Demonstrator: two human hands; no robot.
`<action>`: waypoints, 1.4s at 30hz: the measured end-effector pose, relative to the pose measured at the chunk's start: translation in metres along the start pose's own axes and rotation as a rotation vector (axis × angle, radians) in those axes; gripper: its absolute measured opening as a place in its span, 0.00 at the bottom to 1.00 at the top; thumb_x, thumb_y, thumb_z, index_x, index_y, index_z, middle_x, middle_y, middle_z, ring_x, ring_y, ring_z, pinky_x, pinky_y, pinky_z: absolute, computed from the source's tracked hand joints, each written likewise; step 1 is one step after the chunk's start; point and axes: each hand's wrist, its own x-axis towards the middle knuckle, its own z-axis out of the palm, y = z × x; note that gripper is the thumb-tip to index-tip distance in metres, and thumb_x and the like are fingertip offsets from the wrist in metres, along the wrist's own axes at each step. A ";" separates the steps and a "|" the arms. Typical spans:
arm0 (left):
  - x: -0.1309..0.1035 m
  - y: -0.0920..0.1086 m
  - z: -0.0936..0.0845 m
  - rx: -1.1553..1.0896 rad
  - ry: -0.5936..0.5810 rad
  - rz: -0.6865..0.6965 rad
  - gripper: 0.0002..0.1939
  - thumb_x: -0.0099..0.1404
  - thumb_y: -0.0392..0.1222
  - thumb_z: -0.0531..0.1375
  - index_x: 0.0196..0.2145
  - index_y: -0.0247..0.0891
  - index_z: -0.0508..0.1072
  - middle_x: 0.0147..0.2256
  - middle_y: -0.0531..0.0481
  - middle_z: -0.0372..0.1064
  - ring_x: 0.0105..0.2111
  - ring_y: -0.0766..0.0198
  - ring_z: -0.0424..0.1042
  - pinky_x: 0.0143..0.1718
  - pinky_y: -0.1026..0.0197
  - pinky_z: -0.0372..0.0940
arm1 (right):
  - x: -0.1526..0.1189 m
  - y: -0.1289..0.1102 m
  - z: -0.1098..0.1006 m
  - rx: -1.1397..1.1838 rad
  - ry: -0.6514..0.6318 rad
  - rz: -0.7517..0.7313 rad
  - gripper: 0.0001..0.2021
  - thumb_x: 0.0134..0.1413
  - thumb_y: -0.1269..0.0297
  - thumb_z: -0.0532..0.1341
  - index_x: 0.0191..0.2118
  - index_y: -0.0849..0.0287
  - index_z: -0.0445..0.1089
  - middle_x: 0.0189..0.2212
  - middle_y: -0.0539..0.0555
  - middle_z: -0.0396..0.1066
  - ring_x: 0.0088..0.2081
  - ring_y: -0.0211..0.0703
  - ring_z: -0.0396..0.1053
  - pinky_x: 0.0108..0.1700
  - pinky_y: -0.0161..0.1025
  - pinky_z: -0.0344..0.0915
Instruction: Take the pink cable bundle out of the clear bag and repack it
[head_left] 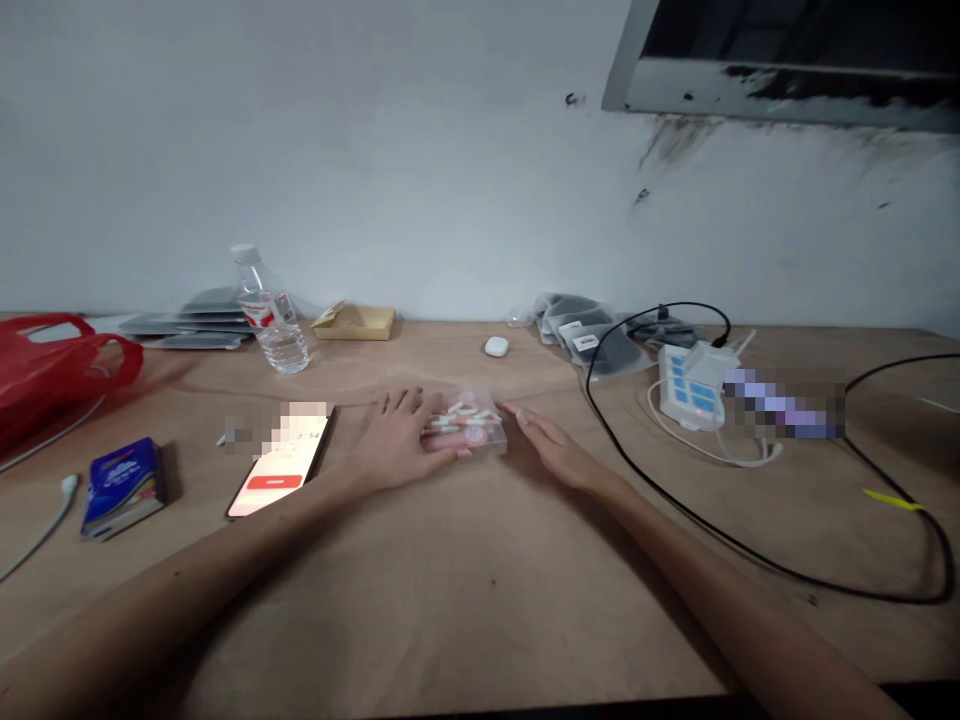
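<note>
Both arms (247, 545) slant inward. The left hand (401, 440), palm down, spreads its fingers around the left end of a clear rectangular plastic box (480, 422) of white cylinders (463, 410) on the brown wooden surface (450, 590); the right hand (551, 445), tilted, extends unclenched fingers beside the box's right edge.

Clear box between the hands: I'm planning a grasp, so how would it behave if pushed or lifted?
The clear box looks stiff, given its straight edges, so it should hold its shape. Sitting low on the table, it would probably slide rather than tip. The small white pieces inside lie at odd angles, so they might shift if tilted.
</note>
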 end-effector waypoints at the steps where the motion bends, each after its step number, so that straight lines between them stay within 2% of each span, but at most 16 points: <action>1: 0.000 0.000 0.001 0.014 -0.016 0.011 0.38 0.64 0.71 0.54 0.62 0.43 0.64 0.57 0.40 0.64 0.56 0.41 0.63 0.58 0.40 0.58 | -0.002 -0.005 0.001 0.001 -0.022 -0.002 0.32 0.70 0.41 0.41 0.69 0.51 0.58 0.68 0.56 0.59 0.68 0.54 0.56 0.69 0.60 0.51; 4: 0.002 0.000 0.003 0.061 -0.052 0.047 0.41 0.64 0.72 0.53 0.65 0.44 0.61 0.60 0.38 0.62 0.58 0.39 0.62 0.59 0.37 0.55 | -0.007 -0.016 0.006 -0.057 -0.114 -0.106 0.34 0.68 0.41 0.47 0.72 0.50 0.49 0.71 0.56 0.52 0.70 0.56 0.51 0.69 0.60 0.51; 6: 0.002 0.001 0.005 0.092 -0.067 0.058 0.42 0.65 0.73 0.51 0.67 0.46 0.60 0.61 0.37 0.61 0.59 0.38 0.61 0.59 0.37 0.54 | -0.009 -0.016 0.011 -0.146 -0.150 -0.178 0.40 0.64 0.39 0.54 0.73 0.52 0.43 0.72 0.58 0.48 0.71 0.61 0.46 0.69 0.62 0.49; 8: 0.002 0.001 0.007 0.109 -0.074 0.066 0.43 0.65 0.74 0.49 0.67 0.45 0.59 0.63 0.35 0.59 0.62 0.36 0.59 0.60 0.36 0.52 | -0.011 -0.011 0.017 -0.250 -0.141 -0.173 0.47 0.60 0.38 0.57 0.74 0.56 0.38 0.73 0.63 0.42 0.72 0.66 0.39 0.69 0.66 0.46; 11: 0.001 -0.002 0.011 0.104 -0.082 0.079 0.45 0.66 0.75 0.46 0.69 0.42 0.55 0.67 0.32 0.52 0.67 0.34 0.51 0.62 0.33 0.46 | -0.011 -0.001 0.024 -0.355 -0.104 -0.124 0.46 0.62 0.38 0.56 0.74 0.57 0.36 0.73 0.66 0.39 0.73 0.68 0.33 0.68 0.69 0.45; 16: 0.001 -0.006 0.013 0.078 -0.141 0.120 0.44 0.69 0.72 0.42 0.71 0.40 0.49 0.71 0.34 0.41 0.71 0.37 0.38 0.66 0.36 0.41 | -0.010 -0.002 0.027 -0.434 -0.093 -0.142 0.43 0.64 0.39 0.53 0.74 0.57 0.37 0.72 0.66 0.46 0.72 0.68 0.40 0.67 0.68 0.47; 20: 0.002 -0.004 0.008 0.083 -0.191 0.116 0.43 0.71 0.69 0.40 0.72 0.38 0.45 0.72 0.35 0.36 0.71 0.38 0.35 0.67 0.37 0.39 | -0.009 -0.006 0.026 -0.442 -0.115 -0.142 0.43 0.65 0.39 0.51 0.74 0.55 0.33 0.72 0.65 0.47 0.71 0.69 0.45 0.67 0.69 0.48; 23: 0.005 -0.006 0.002 0.080 -0.292 0.105 0.46 0.70 0.71 0.40 0.73 0.36 0.42 0.72 0.34 0.33 0.71 0.37 0.33 0.67 0.36 0.38 | -0.008 -0.003 0.024 -0.424 -0.139 -0.133 0.41 0.66 0.40 0.49 0.75 0.55 0.34 0.72 0.63 0.46 0.71 0.68 0.44 0.68 0.68 0.47; 26: 0.007 -0.013 -0.002 0.049 -0.329 0.135 0.45 0.69 0.71 0.42 0.73 0.40 0.41 0.72 0.35 0.36 0.71 0.36 0.37 0.66 0.36 0.41 | -0.005 0.003 0.019 -0.397 -0.139 -0.126 0.37 0.67 0.40 0.47 0.74 0.52 0.40 0.72 0.59 0.48 0.71 0.65 0.45 0.69 0.66 0.47; 29: 0.008 -0.020 0.000 0.087 -0.243 0.143 0.42 0.70 0.69 0.44 0.72 0.43 0.44 0.71 0.35 0.43 0.68 0.34 0.48 0.63 0.35 0.49 | 0.001 0.012 0.014 -0.354 -0.072 -0.076 0.33 0.69 0.42 0.45 0.72 0.50 0.49 0.70 0.58 0.54 0.70 0.61 0.51 0.68 0.66 0.49; 32: 0.008 -0.022 0.001 0.130 -0.172 0.112 0.34 0.72 0.63 0.42 0.67 0.42 0.57 0.68 0.35 0.52 0.63 0.35 0.58 0.58 0.36 0.56 | 0.004 0.019 0.010 -0.249 0.086 0.021 0.33 0.69 0.42 0.44 0.71 0.54 0.53 0.68 0.61 0.58 0.68 0.59 0.57 0.67 0.63 0.53; 35: 0.006 -0.016 -0.002 0.065 -0.143 0.180 0.26 0.75 0.52 0.39 0.58 0.40 0.66 0.61 0.37 0.62 0.61 0.43 0.62 0.57 0.42 0.60 | 0.004 0.019 0.011 -0.162 0.169 0.091 0.36 0.68 0.40 0.46 0.71 0.57 0.51 0.68 0.64 0.56 0.68 0.60 0.55 0.68 0.62 0.52; 39: 0.002 -0.003 -0.003 -0.086 -0.097 0.150 0.20 0.75 0.46 0.42 0.51 0.37 0.69 0.53 0.38 0.68 0.53 0.50 0.70 0.55 0.50 0.64 | 0.000 0.007 0.014 -0.095 0.046 -0.070 0.35 0.67 0.41 0.49 0.72 0.54 0.50 0.70 0.61 0.53 0.69 0.58 0.54 0.68 0.62 0.52; 42: 0.000 0.001 0.009 -0.100 -0.035 0.067 0.20 0.74 0.46 0.45 0.55 0.37 0.66 0.58 0.37 0.64 0.59 0.47 0.64 0.59 0.46 0.61 | -0.001 -0.002 0.012 -0.067 -0.027 -0.187 0.33 0.67 0.42 0.51 0.72 0.52 0.51 0.70 0.58 0.54 0.68 0.58 0.55 0.68 0.61 0.52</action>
